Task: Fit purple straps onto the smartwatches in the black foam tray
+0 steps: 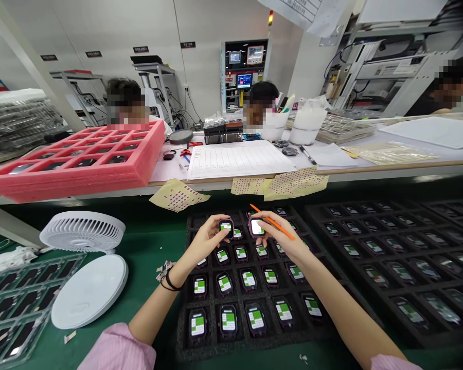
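Note:
My left hand (205, 242) is shut on a small smartwatch body (226, 228) with a lit green-and-white screen. My right hand (280, 240) grips a second watch body (256, 227) with a brighter screen, and the two watches are close together but apart. An orange stylus (272, 221) lies across my right fingers and seems held there. Both hands hover over a black foam tray (185, 329), whose pockets hold several watches (228, 320) showing green screens. My hands hide some of the pockets.
To the right is a second black tray (370, 303) of watches. To the left are a white fan (83, 231), a white round disc (89, 291) and clear trays. Beyond, a pink foam tray (77, 167), paper sheets and co-workers stand at a raised bench.

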The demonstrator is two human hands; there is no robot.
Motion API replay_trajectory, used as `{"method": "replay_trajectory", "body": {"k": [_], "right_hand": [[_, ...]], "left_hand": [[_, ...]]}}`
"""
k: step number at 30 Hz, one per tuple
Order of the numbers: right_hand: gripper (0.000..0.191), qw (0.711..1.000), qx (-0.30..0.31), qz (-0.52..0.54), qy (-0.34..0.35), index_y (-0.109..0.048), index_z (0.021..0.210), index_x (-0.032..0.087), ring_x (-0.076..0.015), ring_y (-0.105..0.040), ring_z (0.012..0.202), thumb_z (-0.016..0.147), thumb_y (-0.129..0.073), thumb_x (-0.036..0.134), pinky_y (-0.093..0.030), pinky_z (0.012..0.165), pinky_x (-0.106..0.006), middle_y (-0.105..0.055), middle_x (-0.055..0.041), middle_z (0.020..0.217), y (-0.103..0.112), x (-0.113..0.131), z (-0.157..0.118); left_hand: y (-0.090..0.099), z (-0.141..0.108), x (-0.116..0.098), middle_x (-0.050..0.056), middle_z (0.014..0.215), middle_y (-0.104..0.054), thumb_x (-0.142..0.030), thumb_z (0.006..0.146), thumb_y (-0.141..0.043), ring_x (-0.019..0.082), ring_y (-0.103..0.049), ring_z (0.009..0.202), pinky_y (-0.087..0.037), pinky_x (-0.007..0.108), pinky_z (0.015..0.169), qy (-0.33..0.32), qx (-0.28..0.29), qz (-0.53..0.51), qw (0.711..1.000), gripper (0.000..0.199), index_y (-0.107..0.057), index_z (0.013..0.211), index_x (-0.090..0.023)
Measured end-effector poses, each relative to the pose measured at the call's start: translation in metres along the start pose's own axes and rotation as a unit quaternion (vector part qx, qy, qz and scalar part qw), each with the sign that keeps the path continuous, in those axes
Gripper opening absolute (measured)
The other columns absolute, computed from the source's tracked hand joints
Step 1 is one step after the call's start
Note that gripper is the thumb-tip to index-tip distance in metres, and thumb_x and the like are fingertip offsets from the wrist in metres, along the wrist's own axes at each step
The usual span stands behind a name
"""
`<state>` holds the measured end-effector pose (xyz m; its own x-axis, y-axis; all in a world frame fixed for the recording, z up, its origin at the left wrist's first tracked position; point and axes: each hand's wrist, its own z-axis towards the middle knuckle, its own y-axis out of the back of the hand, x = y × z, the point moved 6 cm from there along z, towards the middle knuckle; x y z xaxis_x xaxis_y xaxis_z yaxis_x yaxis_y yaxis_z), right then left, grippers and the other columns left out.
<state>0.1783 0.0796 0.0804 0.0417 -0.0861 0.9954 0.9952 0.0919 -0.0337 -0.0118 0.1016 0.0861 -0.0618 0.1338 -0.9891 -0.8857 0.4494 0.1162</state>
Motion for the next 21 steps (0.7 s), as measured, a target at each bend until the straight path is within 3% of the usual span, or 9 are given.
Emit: {"method": "replay_trajectory", "body": {"k": [6,11,16,21], "right_hand": [[0.024,0.998,-0.057,0.008,-0.01,-0.063,0.086,0.021,-0.0078,-0.051,0.038,0.079,-0.067,0.044,-0.042,0.037,-0.024,-0.056,0.0019,0.073,0.0086,-0.0038,0.0009],[0.028,1.0,-0.019,0.003,-0.003,-0.062,0.095,0.022,-0.0104,-0.059,0.048,0.075,-0.072,0.039,-0.045,0.041,-0.025,-0.062,-0.0026,0.091,0.0046,-0.0007,0.0008],[0.041,0.999,0.024,0.019,0.011,-0.058,0.105,0.024,-0.0164,-0.066,0.066,0.069,-0.077,0.032,-0.044,0.043,-0.023,-0.061,-0.0037,0.093,-0.0006,0.0027,0.0],[0.04,1.0,-0.004,0.016,0.004,-0.06,0.099,0.022,-0.0116,-0.059,0.054,0.066,-0.079,0.034,-0.041,0.041,-0.023,-0.061,-0.0012,0.084,0.0017,0.0023,0.0]], "left_hand": [[-0.0007,-0.0007,-0.0009,0.007,0.108,-0.059,-0.041,0.082,-0.062,0.011,-0.058,0.071,-0.044,0.021,0.055,0.001,0.002,-0.001,1.0,0.041,-0.051,0.114,-0.018],[-0.0018,0.0002,0.0,0.007,0.109,-0.06,-0.043,0.081,-0.063,0.013,-0.059,0.076,-0.05,0.024,0.062,-0.003,0.006,-0.005,1.0,0.041,-0.052,0.113,-0.019],[-0.0013,0.0007,0.0008,0.008,0.109,-0.06,-0.041,0.083,-0.062,0.012,-0.06,0.075,-0.049,0.023,0.06,-0.003,0.006,0.0,1.0,0.04,-0.051,0.113,-0.018],[-0.0012,0.0005,0.0019,0.007,0.108,-0.059,-0.041,0.083,-0.062,0.011,-0.057,0.071,-0.043,0.02,0.053,-0.002,0.006,0.0,1.0,0.04,-0.051,0.114,-0.019]]}}
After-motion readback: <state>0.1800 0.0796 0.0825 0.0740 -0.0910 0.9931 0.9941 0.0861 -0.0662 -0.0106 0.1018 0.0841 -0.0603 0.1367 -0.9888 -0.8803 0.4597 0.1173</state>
